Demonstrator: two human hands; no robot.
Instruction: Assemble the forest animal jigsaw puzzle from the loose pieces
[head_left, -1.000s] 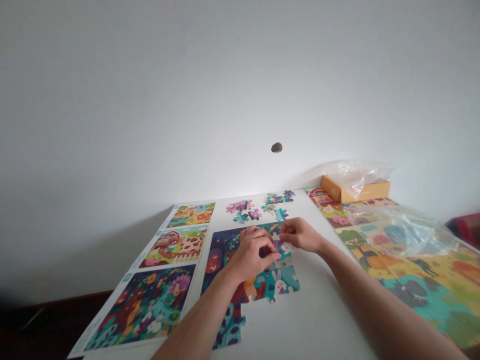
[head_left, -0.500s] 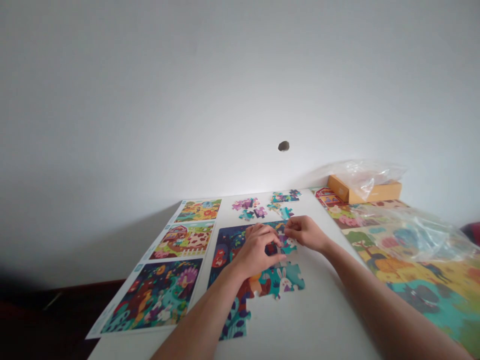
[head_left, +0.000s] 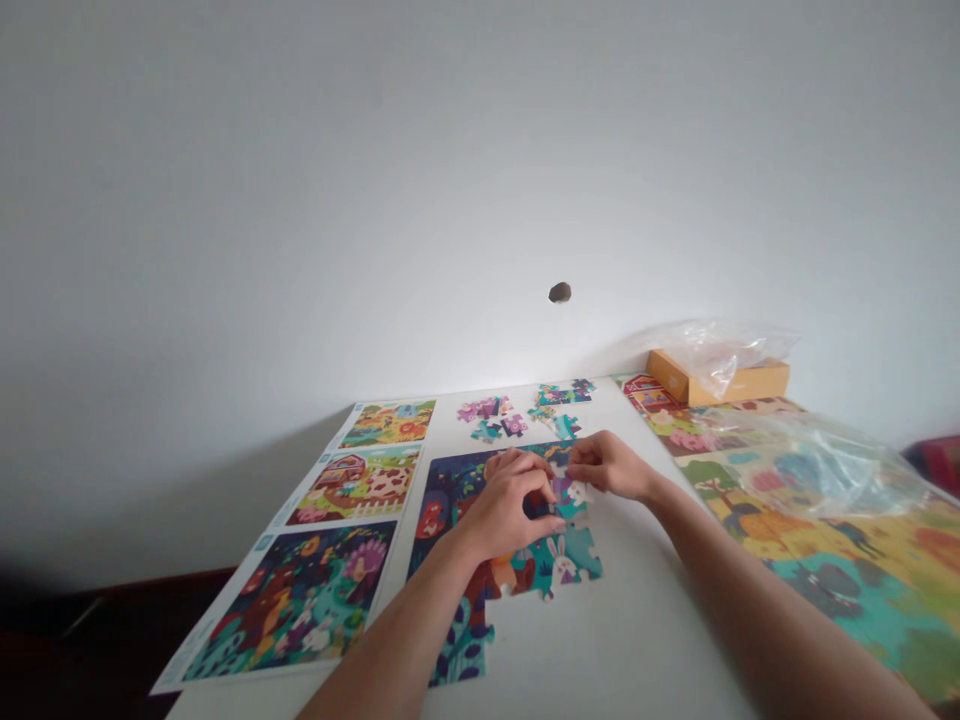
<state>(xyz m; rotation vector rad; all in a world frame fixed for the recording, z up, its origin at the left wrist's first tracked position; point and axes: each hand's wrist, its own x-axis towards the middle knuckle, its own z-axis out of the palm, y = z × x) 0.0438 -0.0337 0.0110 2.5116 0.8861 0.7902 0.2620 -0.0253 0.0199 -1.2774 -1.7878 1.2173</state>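
Puzzle part-built, flat on desk, gap at its 5 o'clock corner. L hand over its middle, thumb & index fingers apart, curved. R hand at its 1 o'clock edge, thumb & index fingers together; can't tell if a pc is btwn them. Loose pcs at 12, near puzzle. Pic sheet at 9. Animal pic at 3, clear bag on it. Orange box at 2, another bag on top.
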